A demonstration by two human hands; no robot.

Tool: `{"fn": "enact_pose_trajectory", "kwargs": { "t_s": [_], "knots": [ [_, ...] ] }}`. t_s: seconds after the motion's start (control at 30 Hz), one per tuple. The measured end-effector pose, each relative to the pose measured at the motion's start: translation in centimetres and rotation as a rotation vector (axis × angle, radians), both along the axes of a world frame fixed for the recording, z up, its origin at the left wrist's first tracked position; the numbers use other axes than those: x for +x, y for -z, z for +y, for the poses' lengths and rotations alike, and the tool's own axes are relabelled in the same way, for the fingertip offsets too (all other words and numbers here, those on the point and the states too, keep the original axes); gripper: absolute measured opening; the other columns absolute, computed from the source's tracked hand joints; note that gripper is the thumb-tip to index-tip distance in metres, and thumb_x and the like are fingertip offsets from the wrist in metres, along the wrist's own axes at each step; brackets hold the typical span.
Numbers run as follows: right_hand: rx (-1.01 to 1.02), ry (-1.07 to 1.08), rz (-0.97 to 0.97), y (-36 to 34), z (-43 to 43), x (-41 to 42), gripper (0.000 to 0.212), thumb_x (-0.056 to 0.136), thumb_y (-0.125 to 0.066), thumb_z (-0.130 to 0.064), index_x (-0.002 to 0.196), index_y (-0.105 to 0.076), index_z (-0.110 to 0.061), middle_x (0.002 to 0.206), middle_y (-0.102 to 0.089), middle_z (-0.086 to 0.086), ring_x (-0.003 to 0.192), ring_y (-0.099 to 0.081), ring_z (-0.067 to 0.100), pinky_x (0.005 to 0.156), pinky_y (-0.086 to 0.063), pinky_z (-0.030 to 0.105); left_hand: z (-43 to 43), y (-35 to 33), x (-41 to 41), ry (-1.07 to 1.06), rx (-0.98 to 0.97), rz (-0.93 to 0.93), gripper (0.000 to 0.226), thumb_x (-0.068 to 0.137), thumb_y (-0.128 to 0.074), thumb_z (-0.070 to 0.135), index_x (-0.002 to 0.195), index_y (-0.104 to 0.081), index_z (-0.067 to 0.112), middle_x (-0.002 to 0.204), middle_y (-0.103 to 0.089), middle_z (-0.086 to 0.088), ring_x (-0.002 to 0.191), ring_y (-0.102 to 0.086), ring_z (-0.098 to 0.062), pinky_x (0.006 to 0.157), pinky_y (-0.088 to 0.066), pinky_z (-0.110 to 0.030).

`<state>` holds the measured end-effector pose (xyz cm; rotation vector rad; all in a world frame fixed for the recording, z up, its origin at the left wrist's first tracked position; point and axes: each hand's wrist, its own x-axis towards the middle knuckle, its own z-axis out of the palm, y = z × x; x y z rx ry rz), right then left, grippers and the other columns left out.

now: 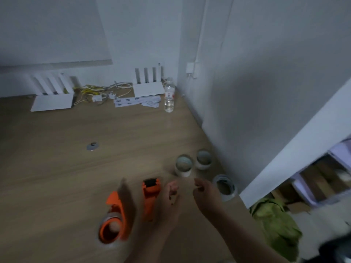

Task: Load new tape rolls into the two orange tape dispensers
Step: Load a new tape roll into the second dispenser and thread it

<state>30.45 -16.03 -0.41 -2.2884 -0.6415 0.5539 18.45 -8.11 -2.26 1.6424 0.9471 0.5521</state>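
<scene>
While one orange dispenser [112, 221] at lower left is sitting loaded, both blurred hands' grip being unclear, the second dispenser [151, 196] and spare rolls [183, 166] are waiting.

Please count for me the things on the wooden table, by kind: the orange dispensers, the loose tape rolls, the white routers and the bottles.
orange dispensers: 2
loose tape rolls: 3
white routers: 2
bottles: 1
Total: 8

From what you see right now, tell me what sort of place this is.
Probably an office or workroom corner: a wooden desk against white walls, two routers with tangled cables, and a wall socket.
</scene>
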Motion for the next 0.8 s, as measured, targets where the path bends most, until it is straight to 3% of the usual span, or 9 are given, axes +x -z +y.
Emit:
{"fn": "enact_pose_trajectory", "kwargs": {
  "t_s": [0.07, 0.17, 0.23, 0.3, 0.4, 0.5, 0.67, 0.8],
  "knots": [
    [-0.01, 0.007, 0.0, -0.8, -1.9, 2.1, 0.008, 0.083, -0.055, -0.024, 0.084, -0.063, -0.021, 0.08, -0.061, -0.009, 0.079, -0.06, 0.015, 0.065, -0.043, 0.028, -1.2, 0.1, 2.0, 0.031, -0.011, -0.012, 0.035, 0.069, -0.055, 0.042, 0.104, -0.056, 0.043, 0.107, -0.067, 0.013, 0.1, -0.064, -0.003, 0.086, -0.051, -0.025],
    [-0.073, -0.019, 0.005, -1.4, -4.3, 4.8, 0.023, 0.085, -0.052, -0.034, 0.1, -0.065, -0.022, 0.091, -0.066, -0.008, 0.089, -0.063, 0.013, 0.069, -0.045, 0.025, -2.7, 0.8, 4.6, 0.042, -0.073, -0.044, 0.035, 0.068, -0.057, 0.043, 0.103, -0.056, 0.04, 0.109, -0.066, 0.007, 0.102, -0.063, -0.01, 0.09, -0.05, -0.03],
    [-0.114, -0.011, -0.041, -0.7, -5.5, 6.7, 0.034, 0.08, -0.048, -0.035, 0.107, -0.065, -0.021, 0.102, -0.07, -0.001, 0.097, -0.065, 0.02, 0.075, -0.047, 0.029, -3.6, 1.3, 6.5, 0.043, -0.136, -0.067, 0.045, 0.066, -0.058, 0.046, 0.108, -0.054, 0.032, 0.108, -0.063, 0.008, 0.101, -0.061, -0.009, 0.089, -0.047, -0.026],
    [-0.135, -0.02, -0.05, -0.2, -6.0, 8.1, 0.027, 0.086, -0.048, -0.028, 0.104, -0.066, -0.019, 0.104, -0.071, 0.006, 0.097, -0.066, 0.027, 0.076, -0.05, 0.033, -4.2, 1.4, 8.1, 0.045, -0.178, -0.078, 0.06, 0.064, -0.062, 0.042, 0.117, -0.053, 0.016, 0.108, -0.062, 0.002, 0.099, -0.061, -0.01, 0.087, -0.046, -0.022],
    [-0.149, -0.035, -0.046, 0.8, -6.3, 9.7, 0.028, 0.089, -0.048, -0.031, 0.107, -0.068, -0.023, 0.11, -0.072, 0.004, 0.102, -0.066, 0.028, 0.084, -0.051, 0.034, -4.7, 1.6, 9.5, 0.072, -0.187, -0.036, 0.054, 0.074, -0.059, 0.016, 0.123, -0.05, -0.005, 0.102, -0.06, -0.001, 0.087, -0.062, 0.006, 0.077, -0.046, -0.008],
    [-0.191, -0.116, -0.047, 1.9, -6.2, 10.9, 0.03, 0.083, -0.046, -0.033, 0.101, -0.066, -0.02, 0.105, -0.072, 0.006, 0.099, -0.066, 0.029, 0.081, -0.05, 0.034, -5.6, 1.3, 9.6, 0.039, -0.139, 0.025, 0.036, 0.085, -0.056, -0.002, 0.12, -0.055, 0.004, 0.103, -0.063, -0.003, 0.085, -0.057, 0.018, 0.072, -0.045, -0.002],
    [-0.321, -0.225, -0.074, 5.1, -5.6, 11.8, 0.05, 0.069, -0.037, -0.049, 0.099, -0.063, -0.019, 0.105, -0.069, 0.007, 0.099, -0.063, 0.033, 0.082, -0.052, 0.038, -5.7, 1.6, 8.1, 0.0, -0.064, 0.134, 0.038, 0.074, -0.056, 0.018, 0.109, -0.058, 0.034, 0.1, -0.067, 0.01, 0.091, -0.062, 0.006, 0.079, -0.051, -0.018],
    [-0.417, -0.29, -0.099, 7.3, -5.3, 12.3, 0.036, 0.076, -0.046, -0.047, 0.097, -0.062, -0.023, 0.105, -0.071, 0.003, 0.097, -0.065, 0.029, 0.084, -0.053, 0.041, -5.5, 2.0, 7.0, -0.024, -0.039, 0.189, 0.032, 0.079, -0.057, 0.015, 0.102, -0.059, 0.037, 0.095, -0.068, 0.012, 0.089, -0.063, 0.002, 0.073, -0.047, -0.017]
  ]
}}
